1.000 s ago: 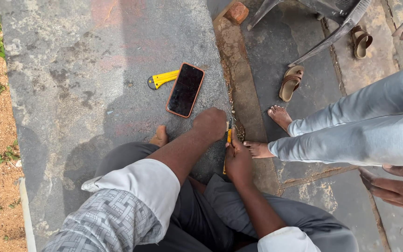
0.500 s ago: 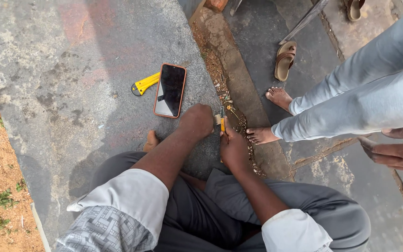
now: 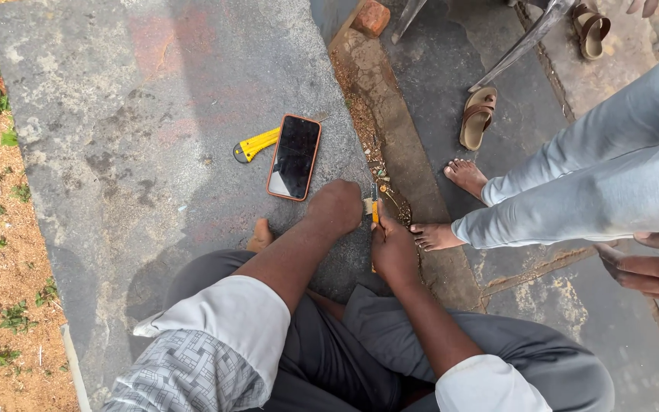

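Observation:
My left hand (image 3: pixel 337 207) is a closed fist pressed down on the grey stone slab (image 3: pixel 116 114), pinching a small pale piece at its right side. My right hand (image 3: pixel 392 248) grips a thin orange-handled tool (image 3: pixel 374 207) held upright, its tip meeting that small piece at the slab's edge. Just beyond my left hand lies a black phone in an orange case (image 3: pixel 295 156), face up. A yellow utility knife (image 3: pixel 255 144) lies to the left of the phone, touching it. My bare toes (image 3: pixel 260 233) show beside my left forearm.
Another person in light trousers sits to the right, bare feet (image 3: pixel 451 202) on the dark paving and a hand (image 3: pixel 654 271) at the right edge. A brown sandal (image 3: pixel 478 117) lies nearby. Debris fills the gap along the slab's edge. Sandy soil with weeds lies at the left.
The view has swung a little; my hands stay together at the slab's edge with the orange tool still upright. Phone and knife have not moved on the slab.

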